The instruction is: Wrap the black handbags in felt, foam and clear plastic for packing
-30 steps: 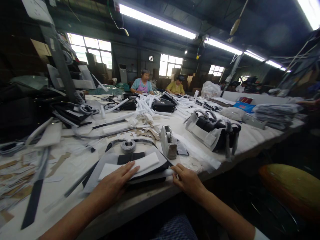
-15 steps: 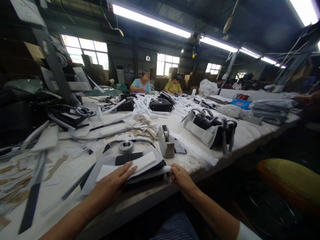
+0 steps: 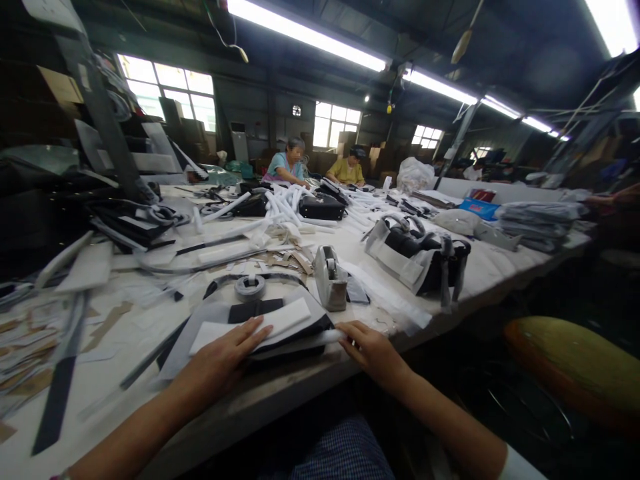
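We press our flat, open left hand [image 3: 220, 362] on the soft, light white foam sheet [image 3: 253, 327] while our right hand [image 3: 373, 349] pinches its limp edge, seemingly the easiest hold.

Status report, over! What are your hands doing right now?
Left hand flat on white sheet atop black bag piece. Right hand pinching its right edge. Tape dispenser stands just behind, apart.

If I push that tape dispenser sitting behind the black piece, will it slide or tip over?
The tape dispenser looks blocky with a broad flat base, so it would probably slide rather than tip. It seems heavy for its size. The white sheeting on the table beneath may bunch up.
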Tool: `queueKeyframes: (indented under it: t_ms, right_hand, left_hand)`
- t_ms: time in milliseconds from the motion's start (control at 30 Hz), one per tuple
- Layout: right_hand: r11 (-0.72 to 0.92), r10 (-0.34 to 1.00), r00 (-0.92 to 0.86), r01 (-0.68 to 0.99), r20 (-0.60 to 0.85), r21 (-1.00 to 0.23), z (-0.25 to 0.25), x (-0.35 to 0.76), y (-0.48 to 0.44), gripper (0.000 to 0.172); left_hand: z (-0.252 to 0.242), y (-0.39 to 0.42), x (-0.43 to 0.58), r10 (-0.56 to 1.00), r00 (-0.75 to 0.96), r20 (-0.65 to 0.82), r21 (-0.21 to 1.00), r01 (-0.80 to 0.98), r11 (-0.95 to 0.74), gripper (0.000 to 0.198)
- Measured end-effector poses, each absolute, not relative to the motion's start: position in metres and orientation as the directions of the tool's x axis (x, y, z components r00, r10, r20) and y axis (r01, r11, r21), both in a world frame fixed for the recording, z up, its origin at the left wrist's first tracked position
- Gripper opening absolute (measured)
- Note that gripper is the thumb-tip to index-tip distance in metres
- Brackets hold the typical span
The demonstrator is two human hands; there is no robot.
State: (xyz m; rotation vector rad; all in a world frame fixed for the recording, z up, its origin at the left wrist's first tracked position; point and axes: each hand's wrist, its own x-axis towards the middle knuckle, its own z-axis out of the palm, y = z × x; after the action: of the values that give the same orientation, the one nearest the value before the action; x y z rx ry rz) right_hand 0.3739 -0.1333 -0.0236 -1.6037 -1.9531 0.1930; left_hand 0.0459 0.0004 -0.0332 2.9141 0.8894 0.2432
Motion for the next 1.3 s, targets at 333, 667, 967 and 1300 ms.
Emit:
queueKeyframes:
  t_ms: [333, 667, 967, 1300]
  right_hand:
    - [0.21, 0.942, -0.112, 0.932, 0.317, -0.295, -0.026, 0.364, -0.127, 0.017]
    - [-0.037, 0.991, 0.125, 0.607, 0.049, -0.794, -0.015, 0.356, -0.111, 0.032]
    - [-0.162, 0.984, 0.095, 0.124, -0.151, -0.979, -0.014, 0.347, -0.114, 0.046]
    - [0.229, 0.961, -0.071, 0.75, 0.269, -0.621, -0.007, 0.367, -0.135, 0.027]
  left_hand:
    - [-0.034, 0.001, 0.045, 0.554, 0.821, 0.142, 0.124, 0.54, -0.832, 0.072]
    - [-0.034, 0.0, 0.047, 0.555, 0.818, 0.152, 0.099, 0.546, -0.832, 0.072]
    - [-0.029, -0.002, 0.048, 0.567, 0.811, 0.142, 0.13, 0.553, -0.823, 0.071]
    - [-0.034, 0.0, 0.047, 0.561, 0.808, 0.181, 0.159, 0.539, -0.827, 0.072]
